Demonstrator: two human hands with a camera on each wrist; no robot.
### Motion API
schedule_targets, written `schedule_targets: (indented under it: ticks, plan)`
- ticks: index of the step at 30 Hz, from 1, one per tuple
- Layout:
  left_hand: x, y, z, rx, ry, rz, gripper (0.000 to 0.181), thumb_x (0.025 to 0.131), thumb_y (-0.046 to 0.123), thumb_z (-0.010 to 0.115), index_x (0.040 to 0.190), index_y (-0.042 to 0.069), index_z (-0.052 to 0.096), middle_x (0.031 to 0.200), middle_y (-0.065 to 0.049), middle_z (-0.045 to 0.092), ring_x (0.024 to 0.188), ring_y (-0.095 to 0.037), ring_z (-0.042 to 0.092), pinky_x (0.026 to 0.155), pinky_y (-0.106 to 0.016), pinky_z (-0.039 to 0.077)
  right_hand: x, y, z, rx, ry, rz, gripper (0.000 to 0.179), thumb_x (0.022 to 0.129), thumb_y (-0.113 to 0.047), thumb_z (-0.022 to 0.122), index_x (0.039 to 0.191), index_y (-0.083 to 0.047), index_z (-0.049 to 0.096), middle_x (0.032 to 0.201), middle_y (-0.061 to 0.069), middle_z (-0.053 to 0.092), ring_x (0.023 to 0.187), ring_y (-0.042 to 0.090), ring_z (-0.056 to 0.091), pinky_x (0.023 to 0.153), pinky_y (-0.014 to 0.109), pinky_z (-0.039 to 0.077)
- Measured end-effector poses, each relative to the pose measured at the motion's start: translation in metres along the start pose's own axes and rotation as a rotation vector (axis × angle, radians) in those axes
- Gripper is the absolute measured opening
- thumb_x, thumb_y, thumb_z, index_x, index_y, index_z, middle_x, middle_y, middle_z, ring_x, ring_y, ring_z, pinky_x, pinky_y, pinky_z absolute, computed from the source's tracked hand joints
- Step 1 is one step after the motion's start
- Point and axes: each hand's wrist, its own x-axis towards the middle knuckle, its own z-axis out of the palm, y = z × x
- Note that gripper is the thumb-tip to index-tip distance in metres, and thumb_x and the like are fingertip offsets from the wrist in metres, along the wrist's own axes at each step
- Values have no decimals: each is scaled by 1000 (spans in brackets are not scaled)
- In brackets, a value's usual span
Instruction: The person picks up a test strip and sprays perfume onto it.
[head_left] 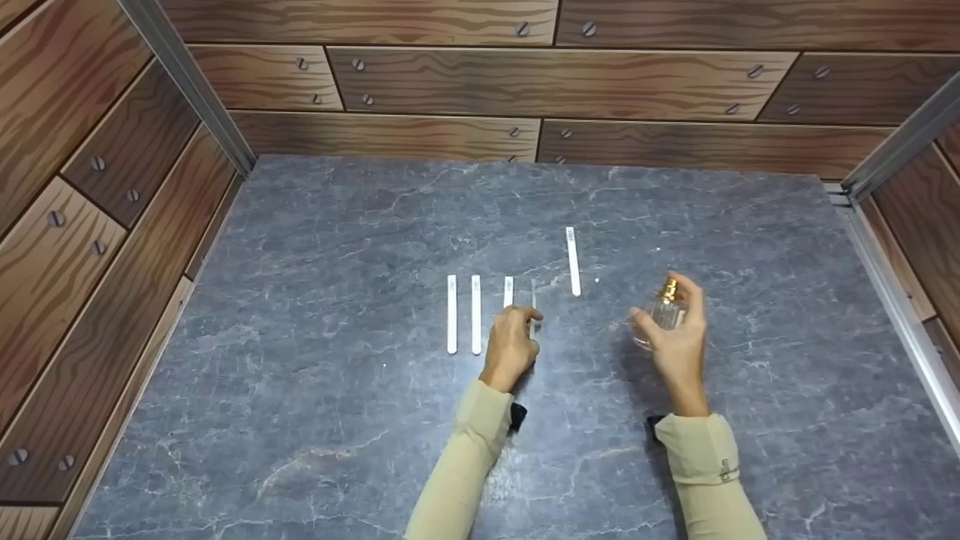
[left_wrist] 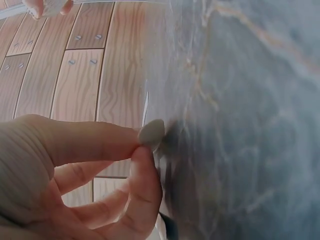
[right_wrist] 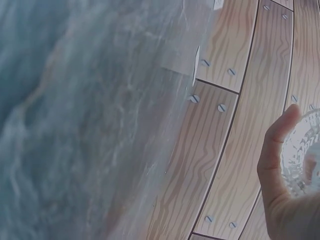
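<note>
My left hand [head_left: 511, 341] pinches a thin white paper test strip [head_left: 533, 292], seen almost edge-on in the head view. In the left wrist view, the strip's rounded end [left_wrist: 152, 134] shows between thumb and finger. Raised over the right of the table, my right hand [head_left: 681, 334] grips a clear glass perfume bottle [head_left: 664, 313] with a gold spray top [head_left: 670, 288], its index finger at that top. The right wrist view shows the bottle's cut-glass base [right_wrist: 300, 160]. Beside the left hand lies a white strip [head_left: 508, 290], its lower part hidden by the hand.
Left of the left hand, two white strips [head_left: 475, 315] lie parallel on the grey marbled table [head_left: 315, 375]. Another strip [head_left: 573, 262] lies farther back, between the hands. Wood-patterned walls [head_left: 450, 79] and metal rails [head_left: 907, 330] bound the table.
</note>
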Motion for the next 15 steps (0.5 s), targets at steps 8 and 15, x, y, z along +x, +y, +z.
schedule_targets:
  ticks: [8,15]
  plan:
    - [3,-9,-8,-57,-25,-8,35,73,-17,63,93,5,81,85,-7,75,81,-20,71,71,-27,56,1,-2,0,23,1,-5,65,78,17,71,138,5,48,115,4,52,94,16,55,64,18,56]
    - [1,-6,-12,-128,-55,-13,30,77,-16,65,92,4,82,85,-8,76,76,-18,72,67,-22,56,0,0,1,10,12,-21,65,78,17,72,137,6,49,113,2,53,98,14,53,71,17,53]
